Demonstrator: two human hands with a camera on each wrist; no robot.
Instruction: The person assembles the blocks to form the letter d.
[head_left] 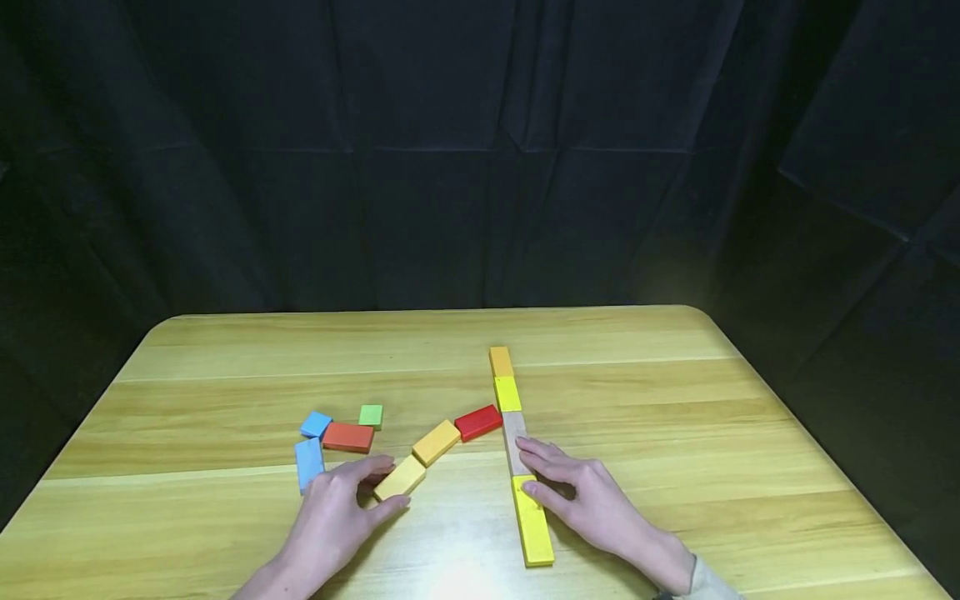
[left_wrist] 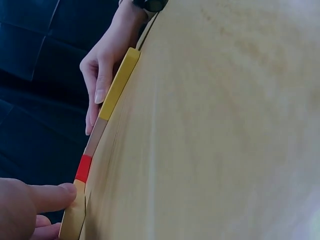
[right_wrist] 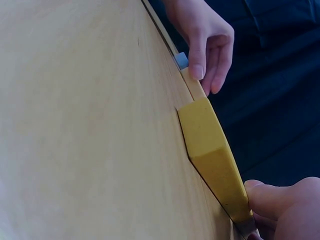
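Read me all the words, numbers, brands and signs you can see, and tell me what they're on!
There are none: no word, label, brand, number or sign can be read on the coloured blocks, the wood-grain tabletop or the dark cloth.
The dark wrist device is cut off and too blurred to tell.

Bright glare (soft-edged) on table [head_left: 637,400]

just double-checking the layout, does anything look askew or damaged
Nothing looks damaged. At left, the small blue block sits askew beside the brick-red block, unlike the straight row at the right hand.
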